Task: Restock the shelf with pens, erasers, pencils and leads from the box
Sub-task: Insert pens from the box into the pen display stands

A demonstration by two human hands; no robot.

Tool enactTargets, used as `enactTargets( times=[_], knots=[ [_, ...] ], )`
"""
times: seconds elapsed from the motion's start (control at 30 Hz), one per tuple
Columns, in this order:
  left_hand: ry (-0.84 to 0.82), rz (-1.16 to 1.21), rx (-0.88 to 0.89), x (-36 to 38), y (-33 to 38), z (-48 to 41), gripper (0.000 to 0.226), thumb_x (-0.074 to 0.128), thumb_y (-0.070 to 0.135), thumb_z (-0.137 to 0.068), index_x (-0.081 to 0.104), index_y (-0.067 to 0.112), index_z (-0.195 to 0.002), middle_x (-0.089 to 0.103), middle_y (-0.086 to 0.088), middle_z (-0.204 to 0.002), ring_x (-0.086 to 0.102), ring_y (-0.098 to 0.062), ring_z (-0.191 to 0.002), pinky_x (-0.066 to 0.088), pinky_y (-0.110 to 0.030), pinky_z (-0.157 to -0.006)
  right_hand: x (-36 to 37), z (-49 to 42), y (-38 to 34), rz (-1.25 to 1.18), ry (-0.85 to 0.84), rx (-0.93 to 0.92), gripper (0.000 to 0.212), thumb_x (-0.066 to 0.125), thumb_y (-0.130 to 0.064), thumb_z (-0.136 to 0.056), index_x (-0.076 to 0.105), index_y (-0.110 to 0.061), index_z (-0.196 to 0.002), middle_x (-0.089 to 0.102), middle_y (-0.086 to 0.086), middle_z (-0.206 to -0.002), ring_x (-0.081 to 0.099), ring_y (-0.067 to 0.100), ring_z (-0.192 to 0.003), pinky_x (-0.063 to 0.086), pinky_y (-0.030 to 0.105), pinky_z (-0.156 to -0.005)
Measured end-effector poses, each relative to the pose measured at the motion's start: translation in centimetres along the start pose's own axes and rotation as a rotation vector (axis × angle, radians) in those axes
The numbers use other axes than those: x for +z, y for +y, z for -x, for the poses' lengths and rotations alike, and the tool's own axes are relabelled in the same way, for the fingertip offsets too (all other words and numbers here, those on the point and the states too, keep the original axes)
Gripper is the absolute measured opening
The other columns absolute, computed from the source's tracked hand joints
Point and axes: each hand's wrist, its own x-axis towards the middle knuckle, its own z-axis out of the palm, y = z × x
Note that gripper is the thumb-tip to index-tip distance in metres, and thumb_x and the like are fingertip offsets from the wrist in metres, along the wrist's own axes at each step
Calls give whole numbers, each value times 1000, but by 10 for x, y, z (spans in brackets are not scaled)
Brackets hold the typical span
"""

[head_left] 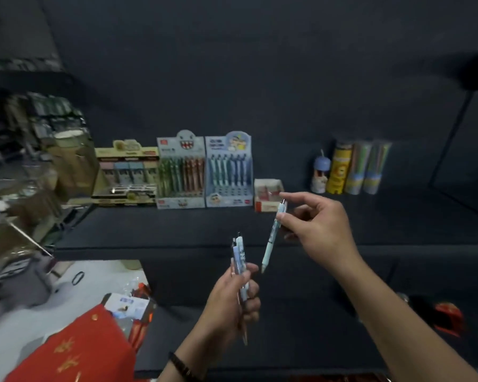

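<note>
My left hand [233, 301] grips a small bunch of pale blue pens [239, 260], tips down, in front of the dark shelf [160, 224]. My right hand [315, 224] pinches a single mint-green pen [271, 238] near its clip end, held upright and slightly tilted, just to the right of the bunch. Behind on the shelf stands a blue pen display box [229, 172] with several pens in it, and next to it a display box [181, 172] of green and brown pens. A small eraser box [268, 194] sits right behind the green pen's top.
A yellow display box [126, 177] stands left of the pen boxes. Several pencil tubes [356, 169] and a small blue-capped figure [321, 172] stand at the shelf's right. A red supply box [75, 351] lies at lower left. Cluttered racks [39, 150] fill the far left.
</note>
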Motion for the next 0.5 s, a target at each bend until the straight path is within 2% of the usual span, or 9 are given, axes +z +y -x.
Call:
enactTargets(
  times=[0.07, 0.17, 0.3, 0.4, 0.5],
  knots=[
    [50, 65, 26, -15, 18, -18, 27, 37, 7, -108, 51, 6, -132, 43, -5, -70, 36, -15, -54, 28, -25, -49, 19, -32, 0, -13, -15, -48, 30, 85, -9, -89, 82, -30, -110, 76, 4, -74, 78, 26, -73, 67, 44, -70],
    [86, 103, 96, -31, 47, -39, 30, 38, 1, -108, 49, 3, -135, 49, -8, -75, 40, -18, -58, 34, -27, -51, 44, -78, 0, -1, -32, -123, 30, 83, -14, -91, 80, -33, -113, 78, 3, -78, 79, 21, -74, 67, 44, -73],
    [138, -20, 186, -51, 84, -66, 22, 45, 4, -109, 53, 3, -130, 60, -12, -82, 52, -19, -63, 42, -28, -57, 78, -136, 4, 98, 9, -233, 30, 82, -21, -92, 78, -36, -118, 76, -7, -75, 76, 10, -73, 66, 39, -75],
    [166, -66, 215, -69, 103, -91, 16, 49, 6, -109, 56, 3, -123, 65, -15, -87, 51, -18, -60, 41, -26, -53, 102, -173, 12, 131, 29, -274, 31, 79, -17, -94, 77, -33, -121, 74, -3, -72, 74, 12, -71, 63, 36, -82],
    [213, -116, 234, -89, 118, -114, 24, 53, 12, -110, 63, 5, -130, 70, -16, -95, 52, -19, -60, 42, -28, -52, 126, -201, 22, 215, 65, -321, 30, 76, -19, -96, 75, -30, -124, 72, -6, -74, 70, 7, -75, 57, 23, -85]
  ],
)
